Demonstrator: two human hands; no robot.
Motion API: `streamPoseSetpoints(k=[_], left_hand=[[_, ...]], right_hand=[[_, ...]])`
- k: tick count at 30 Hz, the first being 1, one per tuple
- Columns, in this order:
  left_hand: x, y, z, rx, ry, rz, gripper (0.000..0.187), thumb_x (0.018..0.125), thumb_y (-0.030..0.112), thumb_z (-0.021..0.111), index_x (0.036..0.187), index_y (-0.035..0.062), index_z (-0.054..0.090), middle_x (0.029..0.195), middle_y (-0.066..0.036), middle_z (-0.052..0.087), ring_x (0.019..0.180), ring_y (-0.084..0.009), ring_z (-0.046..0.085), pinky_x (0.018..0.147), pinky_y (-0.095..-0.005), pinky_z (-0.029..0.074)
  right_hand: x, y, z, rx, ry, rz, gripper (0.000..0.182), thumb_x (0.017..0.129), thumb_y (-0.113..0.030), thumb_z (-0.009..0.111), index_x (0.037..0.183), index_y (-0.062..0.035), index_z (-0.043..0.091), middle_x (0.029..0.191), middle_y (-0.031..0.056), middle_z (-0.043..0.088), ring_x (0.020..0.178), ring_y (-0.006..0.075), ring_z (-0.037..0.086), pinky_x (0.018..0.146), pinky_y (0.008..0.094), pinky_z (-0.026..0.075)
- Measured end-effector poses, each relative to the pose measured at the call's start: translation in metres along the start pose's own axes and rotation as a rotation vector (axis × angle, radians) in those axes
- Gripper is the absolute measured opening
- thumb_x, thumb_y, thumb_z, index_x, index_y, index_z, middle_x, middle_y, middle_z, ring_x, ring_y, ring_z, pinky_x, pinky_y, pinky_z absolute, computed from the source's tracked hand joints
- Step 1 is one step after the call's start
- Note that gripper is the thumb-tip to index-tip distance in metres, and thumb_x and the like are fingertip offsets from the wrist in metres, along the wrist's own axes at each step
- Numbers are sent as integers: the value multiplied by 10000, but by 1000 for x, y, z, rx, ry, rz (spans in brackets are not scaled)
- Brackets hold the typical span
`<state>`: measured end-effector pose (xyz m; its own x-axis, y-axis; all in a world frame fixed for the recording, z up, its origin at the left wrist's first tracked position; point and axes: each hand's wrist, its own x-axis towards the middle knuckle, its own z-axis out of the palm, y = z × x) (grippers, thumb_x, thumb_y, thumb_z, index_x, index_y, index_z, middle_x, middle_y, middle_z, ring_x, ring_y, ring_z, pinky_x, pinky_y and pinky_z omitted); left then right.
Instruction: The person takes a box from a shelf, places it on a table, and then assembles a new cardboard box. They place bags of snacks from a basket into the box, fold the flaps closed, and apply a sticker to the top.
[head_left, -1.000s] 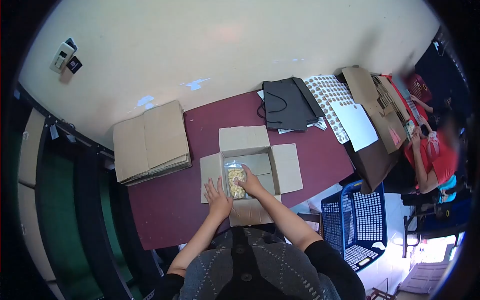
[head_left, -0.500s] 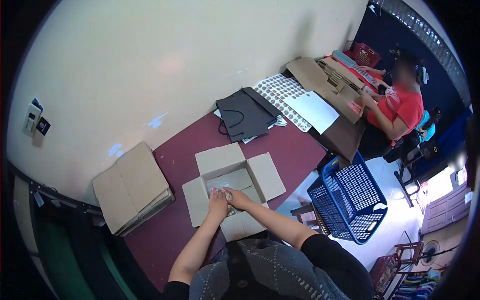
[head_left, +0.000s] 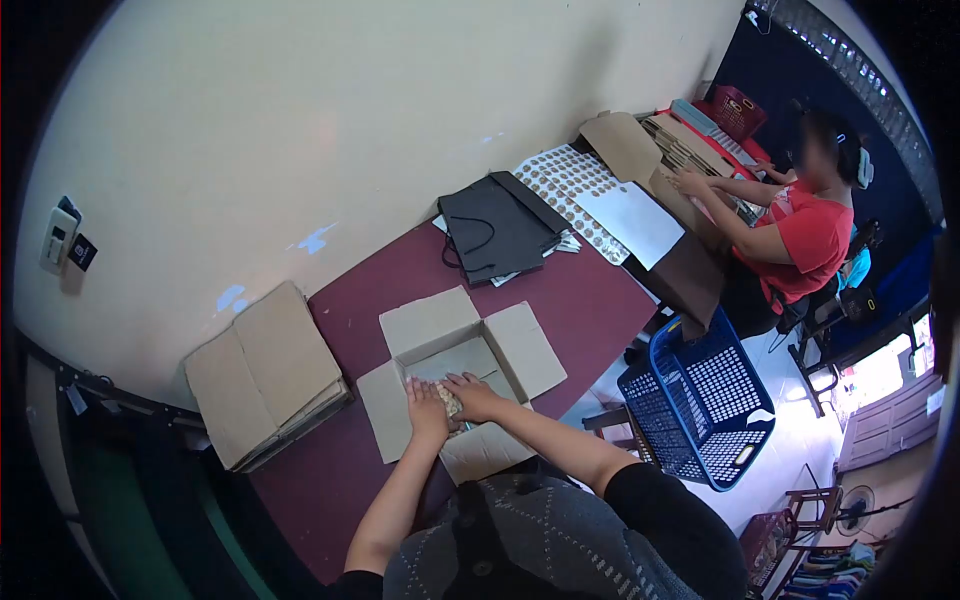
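Note:
An unfolded-top cardboard box (head_left: 425,322) stands on the table in front of me, its flaps spread outward. Both my hands reach into its near part, over a tan, lumpy packet (head_left: 452,403) that shows between them. My left hand (head_left: 428,412) has its fingers over the packet's left side. From the right, my right hand (head_left: 476,398) covers the other side with its fingers bent over the top. Some clear wrapping and more tan pieces show below the hands; my fingers hide most of the packet.
Flattened cardboard (head_left: 265,370) is stacked at left on the maroon table (head_left: 350,245). Black paper bags (head_left: 495,230) lie at the back, beside sticker sheets (head_left: 570,185). A blue basket (head_left: 700,400) stands at right. A person in red (head_left: 810,235) handles cardboard farther off.
My hands have shifted slightly within the box, and the clear plastic beyond my fingers no longer shows. The box sits a little farther left. The person in red has reached forward over the cardboard.

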<state>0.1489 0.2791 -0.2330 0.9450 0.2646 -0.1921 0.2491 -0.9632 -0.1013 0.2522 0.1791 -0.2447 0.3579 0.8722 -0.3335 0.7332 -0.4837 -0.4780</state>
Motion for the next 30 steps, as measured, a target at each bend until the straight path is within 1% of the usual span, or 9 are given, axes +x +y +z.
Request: streamPoseSetpoints(k=[5, 7, 10, 17, 19, 24, 26, 28, 30], left_hand=[[9, -3, 8, 61, -3, -35, 1088, 530, 661, 694, 1309, -43, 410, 1326, -192, 458, 1338, -369, 253, 1112, -514, -23], [8, -1, 9, 74, -92, -35, 1101, 527, 681, 686, 1309, -43, 409, 1326, -195, 456, 1337, -367, 254, 1108, -525, -30], [0, 1, 9, 66, -86, -24, 1091, 530, 670, 688, 1309, -42, 411, 1325, -196, 457, 1333, -364, 264, 1105, -529, -37], [0, 2, 11, 19, 16, 19, 1070, 548, 645, 697, 1338, -8, 387, 1368, -161, 424, 1348, -343, 249, 1103, -536, -45], [3, 3, 8, 46, -85, -18, 1048, 548, 624, 710, 1331, 1, 400, 1354, -146, 446, 1331, -325, 295, 1098, -551, -39], [10, -4, 9, 4, -74, 27, 1086, 520, 650, 715, 1299, -44, 416, 1305, -181, 484, 1225, -333, 441, 1094, -566, -25], [1, -2, 8, -58, -113, 4, 1081, 517, 642, 720, 1294, -48, 421, 1298, -186, 490, 1227, -344, 435, 1092, -569, -31], [-5, 1, -1, -46, -156, 8, 1061, 543, 620, 719, 1310, -39, 402, 1338, -195, 447, 1285, -351, 362, 1086, -577, -48], [-2, 5, 0, 58, -112, -52, 1026, 623, 602, 683, 1372, -7, 332, 1417, -161, 356, 1361, -363, 202, 1075, -585, -83]], right_hand=[[2, 5, 3, 11, 58, -19, 907, 650, -407, 736, 1406, -165, 299, 1457, 90, 289, 1315, 397, 265, 1024, 523, 316], [-3, 3, 3, 46, 40, -10, 900, 647, -401, 739, 1403, -174, 307, 1455, 86, 294, 1315, 387, 272, 1024, 522, 317], [-10, -2, 4, 62, 42, 5, 897, 636, -323, 759, 1399, -172, 313, 1457, 94, 296, 1303, 394, 289, 1040, 480, 315], [-11, 1, 3, 63, 75, 8, 882, 628, -312, 760, 1385, -172, 331, 1447, 87, 315, 1298, 374, 309, 1027, 484, 330], [-9, 2, 5, 61, 77, 4, 882, 627, -313, 759, 1385, -174, 331, 1447, 85, 315, 1298, 374, 309, 1026, 484, 333], [-2, 5, 8, 80, 94, -7, 880, 610, -321, 765, 1375, -175, 355, 1435, 81, 342, 1298, 378, 308, 1028, 468, 340], [-3, 8, 17, 81, 94, -39, 880, 622, -356, 756, 1382, -192, 344, 1439, 74, 335, 1303, 374, 305, 1021, 499, 332], [-8, 0, 14, 74, 109, -23, 904, 579, -331, 784, 1368, -175, 369, 1426, 94, 354, 1275, 383, 339, 1030, 462, 338], [-2, 1, 6, 84, 103, -17, 894, 573, -327, 783, 1355, -143, 392, 1418, 114, 361, 1266, 373, 357, 1044, 437, 326]])
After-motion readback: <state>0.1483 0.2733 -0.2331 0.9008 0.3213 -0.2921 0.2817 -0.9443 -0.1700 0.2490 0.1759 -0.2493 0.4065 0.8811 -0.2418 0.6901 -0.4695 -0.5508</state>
